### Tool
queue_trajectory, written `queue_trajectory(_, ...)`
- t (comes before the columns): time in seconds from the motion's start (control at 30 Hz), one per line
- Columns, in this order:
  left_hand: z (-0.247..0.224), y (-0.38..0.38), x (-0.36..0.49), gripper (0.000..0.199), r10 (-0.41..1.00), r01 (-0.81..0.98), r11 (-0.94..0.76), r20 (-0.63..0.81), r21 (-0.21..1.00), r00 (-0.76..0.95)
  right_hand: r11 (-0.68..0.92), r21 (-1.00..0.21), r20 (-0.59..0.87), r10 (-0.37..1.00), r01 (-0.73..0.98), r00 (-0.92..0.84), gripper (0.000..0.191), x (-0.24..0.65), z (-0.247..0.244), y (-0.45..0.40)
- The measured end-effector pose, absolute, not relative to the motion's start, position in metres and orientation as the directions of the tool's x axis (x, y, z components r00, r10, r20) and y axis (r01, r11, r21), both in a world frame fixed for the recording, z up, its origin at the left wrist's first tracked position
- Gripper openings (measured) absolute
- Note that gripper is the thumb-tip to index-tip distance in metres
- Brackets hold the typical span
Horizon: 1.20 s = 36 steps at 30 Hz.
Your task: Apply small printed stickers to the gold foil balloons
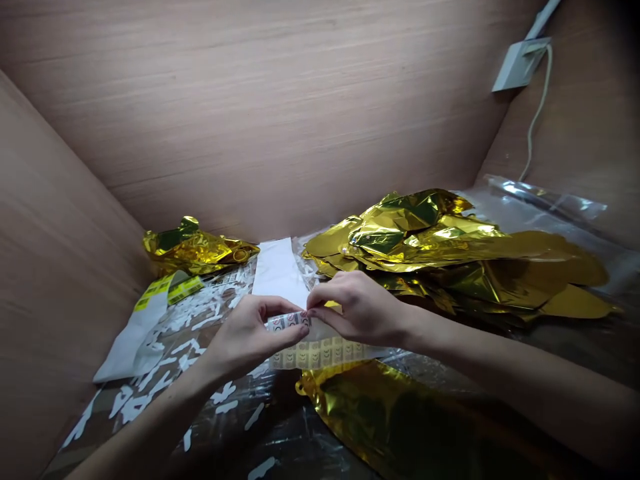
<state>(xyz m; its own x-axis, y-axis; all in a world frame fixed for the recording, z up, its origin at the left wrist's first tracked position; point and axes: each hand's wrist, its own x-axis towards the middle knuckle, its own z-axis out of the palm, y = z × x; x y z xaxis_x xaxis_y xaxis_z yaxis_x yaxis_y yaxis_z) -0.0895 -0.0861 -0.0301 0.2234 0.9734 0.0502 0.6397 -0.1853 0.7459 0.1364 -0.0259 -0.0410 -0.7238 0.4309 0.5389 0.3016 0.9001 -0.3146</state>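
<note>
A strip of small printed labels (320, 355) lies curled under my hands, above a flat gold foil piece (370, 407). My left hand (257, 328) pinches the curled label strip between thumb and fingers. At the strip's upper edge, the thumb and index finger of my right hand (357, 308) are pressed together; whatever small thing they hold is too small to make out. White backing paper (280, 270) extends behind my hands.
A pile of gold foil (430, 233) spreads at the right, with clear plastic (550, 200) behind it. Crumpled gold foil (200, 250) and yellow labels (157, 288) lie left. White scraps (135, 403) litter the surface. Wooden panels (280, 120) enclose it; a cable (537, 120) hangs right.
</note>
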Motion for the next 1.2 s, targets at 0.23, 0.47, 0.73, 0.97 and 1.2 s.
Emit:
queue_trajectory(0.23, -0.034, -0.077, -0.097, 0.032, 0.982, 0.39, -0.018, -0.057, 0.921, 0.179, 0.932, -0.256, 0.673, 0.362, 0.256, -0.645, 0.018, 0.137, -0.047, -0.035)
queue_trajectory(0.47, -0.032, -0.051, -0.13, 0.019, 0.993, -0.035, 0.061, -0.064, 0.998, -0.103, 0.668, -0.721, 0.566, 0.72, 0.181, -0.401, 0.005, 0.144, -0.039, -0.06)
queue_trajectory(0.73, -0.02, -0.039, -0.158, 0.026, 0.932, -0.039, -0.151, 0.129, 0.988, -0.34, 0.508, -0.733, 0.191, 0.792, 0.452, -0.58, 0.015, 0.128, -0.11, -0.038)
queue_trajectory(0.97, -0.025, -0.039, -0.145, 0.024, 0.951, 0.04, -0.054, 0.064, 0.998, -0.302, 0.56, -0.675, 0.204, 0.768, 0.48, -0.607, 0.016, 0.12, -0.114, -0.037)
queue_trajectory(1.2, -0.025, -0.041, -0.143, 0.019, 0.949, 0.078, -0.031, 0.054, 0.996, -0.312, 0.606, -0.623, 0.241, 0.751, 0.495, -0.615, 0.013, 0.118, -0.121, -0.037)
